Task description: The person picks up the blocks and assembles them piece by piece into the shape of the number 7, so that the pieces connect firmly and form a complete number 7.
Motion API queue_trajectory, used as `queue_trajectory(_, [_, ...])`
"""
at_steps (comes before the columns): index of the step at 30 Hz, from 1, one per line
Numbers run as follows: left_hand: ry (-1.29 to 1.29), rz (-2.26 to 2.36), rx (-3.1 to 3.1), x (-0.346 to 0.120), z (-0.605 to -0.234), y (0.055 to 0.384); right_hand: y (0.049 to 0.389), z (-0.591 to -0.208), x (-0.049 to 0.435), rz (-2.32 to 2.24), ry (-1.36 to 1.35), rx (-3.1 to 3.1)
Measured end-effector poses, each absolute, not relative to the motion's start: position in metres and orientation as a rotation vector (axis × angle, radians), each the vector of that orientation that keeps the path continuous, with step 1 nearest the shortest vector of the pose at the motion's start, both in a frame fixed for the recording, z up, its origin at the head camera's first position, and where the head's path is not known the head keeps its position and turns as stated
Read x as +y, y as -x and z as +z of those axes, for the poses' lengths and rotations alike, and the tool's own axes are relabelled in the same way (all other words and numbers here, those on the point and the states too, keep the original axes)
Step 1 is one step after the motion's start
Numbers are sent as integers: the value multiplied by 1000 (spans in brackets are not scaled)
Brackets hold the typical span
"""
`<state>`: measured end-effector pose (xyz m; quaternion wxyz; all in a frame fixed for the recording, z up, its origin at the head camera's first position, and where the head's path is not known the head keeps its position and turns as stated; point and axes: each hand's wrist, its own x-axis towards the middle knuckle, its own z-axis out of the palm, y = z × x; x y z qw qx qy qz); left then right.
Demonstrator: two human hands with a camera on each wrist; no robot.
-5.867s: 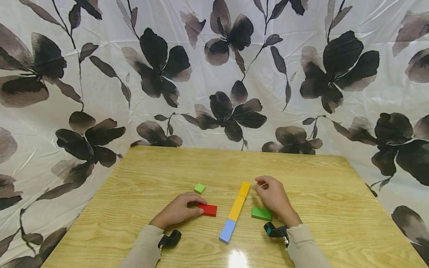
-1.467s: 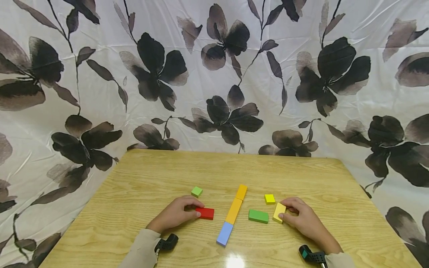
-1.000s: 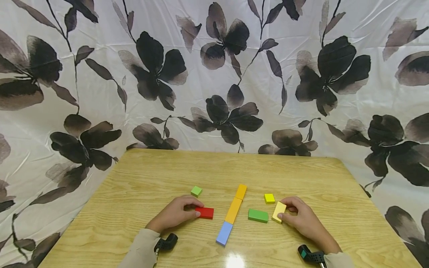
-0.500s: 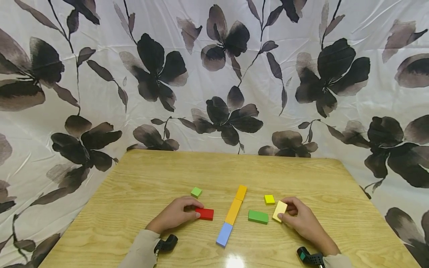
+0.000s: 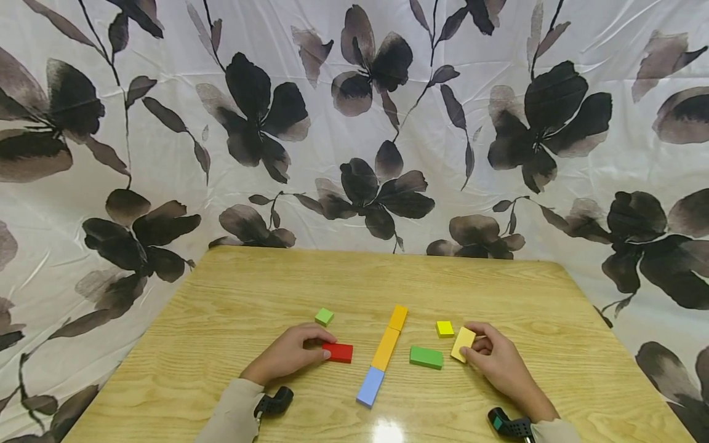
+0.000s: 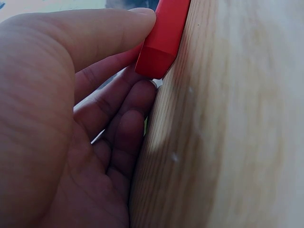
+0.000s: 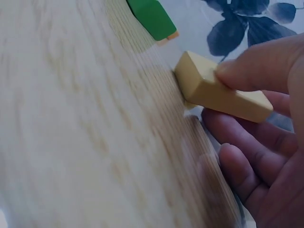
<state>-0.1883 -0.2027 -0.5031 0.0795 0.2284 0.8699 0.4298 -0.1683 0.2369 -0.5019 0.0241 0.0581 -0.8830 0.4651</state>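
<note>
My left hand (image 5: 290, 352) pinches the left end of a red block (image 5: 339, 352) between thumb and fingers; the block lies on the table. In the left wrist view the thumb presses the near side of the red block (image 6: 164, 40). On the other side, my right hand (image 5: 501, 360) pinches a pale yellow block (image 5: 463, 344), which is tilted. The right wrist view shows the thumb on top of the pale yellow block (image 7: 221, 90) and fingers beneath it, one end close over the table. A green block (image 5: 426, 357) lies just left of it, a small bright yellow block (image 5: 445, 329) behind.
Two orange blocks (image 5: 386, 347) and a blue block (image 5: 370, 386) form a slanted line mid-table. A small light green block (image 5: 324, 317) lies behind the left hand. A floral cloth (image 5: 332, 123) hangs behind the wooden table (image 5: 266, 277).
Since the oldest frame, my right hand has moved right and toward me; the bright yellow and pale yellow blocks now show. Lately the pale yellow block has tilted up slightly. The left hand stays put.
</note>
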Motion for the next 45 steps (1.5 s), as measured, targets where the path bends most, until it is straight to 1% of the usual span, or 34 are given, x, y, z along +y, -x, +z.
queue_trajectory(14, [-688,1286,2597,-202,-502,188,169,-504,240,1504,-190,-2599])
queue_trajectory(24, [-685,1303,2580,-203,-503,188,171,-505,241,1550,-140,-2580])
queue_trajectory(45, [-680,1326,2569,-203,-503,188,171,-507,239,1551,-131,-2540])
